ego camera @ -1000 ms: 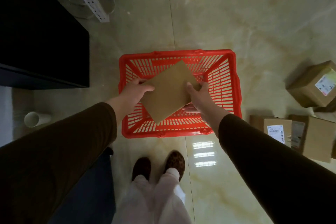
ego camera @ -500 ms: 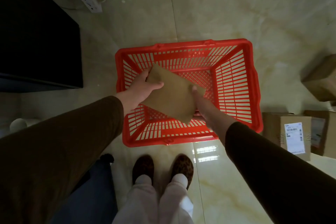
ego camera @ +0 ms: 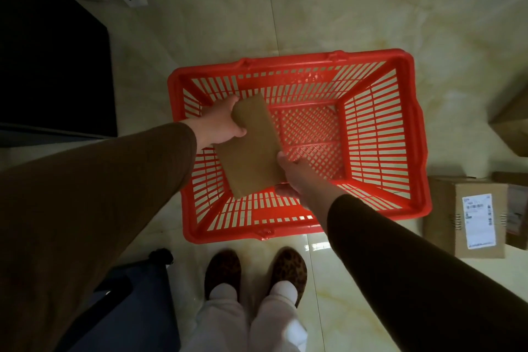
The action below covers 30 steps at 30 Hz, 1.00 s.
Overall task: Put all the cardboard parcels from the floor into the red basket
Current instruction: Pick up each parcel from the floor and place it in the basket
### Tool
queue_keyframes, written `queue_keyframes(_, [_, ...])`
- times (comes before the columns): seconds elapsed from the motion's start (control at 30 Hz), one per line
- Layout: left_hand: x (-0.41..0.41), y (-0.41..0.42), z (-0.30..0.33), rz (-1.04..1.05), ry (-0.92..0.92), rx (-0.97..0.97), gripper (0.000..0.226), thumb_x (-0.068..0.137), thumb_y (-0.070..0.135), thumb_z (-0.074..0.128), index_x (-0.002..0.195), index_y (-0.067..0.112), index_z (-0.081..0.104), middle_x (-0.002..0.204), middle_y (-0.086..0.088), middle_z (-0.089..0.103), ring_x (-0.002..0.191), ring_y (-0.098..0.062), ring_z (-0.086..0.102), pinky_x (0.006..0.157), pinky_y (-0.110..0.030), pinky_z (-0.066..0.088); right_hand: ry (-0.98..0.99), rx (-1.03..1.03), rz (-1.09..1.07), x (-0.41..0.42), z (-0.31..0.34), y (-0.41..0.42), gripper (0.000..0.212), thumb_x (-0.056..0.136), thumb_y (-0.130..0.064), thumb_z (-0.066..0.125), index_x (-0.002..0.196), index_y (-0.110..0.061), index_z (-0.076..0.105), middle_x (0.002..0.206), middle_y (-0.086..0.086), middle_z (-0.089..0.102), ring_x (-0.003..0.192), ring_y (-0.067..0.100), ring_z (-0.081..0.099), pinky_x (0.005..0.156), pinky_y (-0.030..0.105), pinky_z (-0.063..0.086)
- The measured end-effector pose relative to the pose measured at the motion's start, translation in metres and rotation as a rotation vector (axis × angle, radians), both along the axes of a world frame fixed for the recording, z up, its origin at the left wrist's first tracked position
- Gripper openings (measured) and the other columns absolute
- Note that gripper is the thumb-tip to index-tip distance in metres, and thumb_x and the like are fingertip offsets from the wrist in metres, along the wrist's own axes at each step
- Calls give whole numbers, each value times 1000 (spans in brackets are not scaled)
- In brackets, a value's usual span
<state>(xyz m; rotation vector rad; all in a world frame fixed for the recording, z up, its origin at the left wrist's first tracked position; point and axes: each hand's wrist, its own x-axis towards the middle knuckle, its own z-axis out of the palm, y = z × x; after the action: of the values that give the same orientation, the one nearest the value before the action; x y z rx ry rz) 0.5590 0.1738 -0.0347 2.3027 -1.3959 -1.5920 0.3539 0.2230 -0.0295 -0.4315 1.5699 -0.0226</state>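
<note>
Both hands clasp a flat cardboard parcel (ego camera: pixel 253 148): the left hand (ego camera: pixel 221 123) grips its far left corner, the right hand (ego camera: pixel 297 174) its near right edge. The parcel hangs tilted inside the left half of the red basket (ego camera: pixel 411 134), above its mesh bottom. Right of the basket, a labelled box (ego camera: pixel 468 217) lies on the tiled floor (ego camera: pixel 328 3).

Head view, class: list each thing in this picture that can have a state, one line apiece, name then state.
Flat parcel: held over the basket's left side, tilted, not yet released.
Left hand: gripping the parcel's far corner.
Right hand: gripping its near edge.
Red basket: on the floor, nothing lying in it.
Labelled parcel: on the floor right of the basket, closed.
</note>
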Motion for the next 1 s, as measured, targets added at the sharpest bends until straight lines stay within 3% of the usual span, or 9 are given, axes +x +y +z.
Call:
queue_keyframes(0.1, [1, -2, -12, -99, -170, -20, 79, 82, 30, 77, 149, 32, 34, 151, -5, 37, 142, -36, 31, 113, -55, 34, 12, 60, 39, 6, -14, 0, 56, 101, -42, 54, 145, -11, 39, 144, 13, 53, 125, 36, 59, 99, 46, 54])
queue_keyframes(0.27, [1, -4, -22, -208, -290, -60, 76, 86, 21, 73, 150, 30, 32, 153, -7, 33, 145, -39, 21, 119, -54, 24, 50, 118, 109, 17, -29, -1, 51, 102, -33, 55, 143, -7, 40, 140, 15, 55, 123, 35, 60, 98, 45, 55])
queue_keyframes(0.47, [4, 12, -33, -234, -361, -67, 89, 88, 1, 63, 159, 30, 17, 162, -7, 18, 150, -37, 15, 121, -51, 21, 54, 78, 243, 12, -28, 3, 49, 104, -34, 49, 144, -6, 42, 141, 14, 54, 125, 32, 55, 99, 40, 51])
queue_keyframes(0.6, [0, 22, -20, -195, -356, -35, 97, 92, 1, 61, 161, 25, -2, 169, -5, -3, 155, -30, 0, 124, -48, 12, 40, 39, 273, 3, -10, 4, 39, 105, -32, 46, 136, -8, 51, 134, 11, 57, 117, 29, 56, 97, 38, 49])
queue_keyframes(0.67, [-3, 26, -9, -184, -346, -57, 96, 93, 4, 62, 162, 22, -2, 169, -6, -1, 155, -28, -1, 124, -48, 11, 57, -24, 284, -3, 4, 1, 33, 106, -25, 45, 130, -7, 58, 129, 11, 61, 108, 24, 59, 97, 37, 49])
queue_keyframes(0.77, [-11, 35, 19, -188, -335, -112, 93, 91, 14, 69, 162, 18, 8, 168, -6, 10, 155, -28, 5, 124, -47, 14, 96, -172, 268, -19, 32, -2, 37, 103, -18, 49, 135, -2, 60, 135, 19, 61, 78, 9, 54, 74, 24, 49])
queue_keyframes(0.83, [-20, 42, 43, -206, -318, -135, 91, 90, 22, 72, 161, 16, 15, 167, -6, 16, 155, -27, 9, 124, -45, 16, 148, -259, 249, -33, 55, -1, 40, 103, -18, 48, 140, -5, 57, 132, 16, 63, 68, 2, 48, 62, 18, 42])
queue_keyframes(0.9, [-33, 49, 69, -229, -302, -129, 88, 91, 25, 71, 161, 14, 17, 168, -7, 12, 155, -26, 6, 125, -42, 13, 236, -340, 264, -48, 80, 3, 44, 101, -21, 48, 145, -13, 53, 126, 6, 62, 72, 5, 53, 61, 21, 46])
queue_keyframes(1.0, [-54, 64, 102, -305, -291, -117, 83, 93, 28, 69, 160, 15, 21, 169, -8, 7, 155, -27, 1, 125, -41, 9, 309, -415, 313, -72, 121, 18, 57, 91, -29, 50, 147, -18, 50, 131, 9, 64, 100, 29, 67, 86, 42, 57])
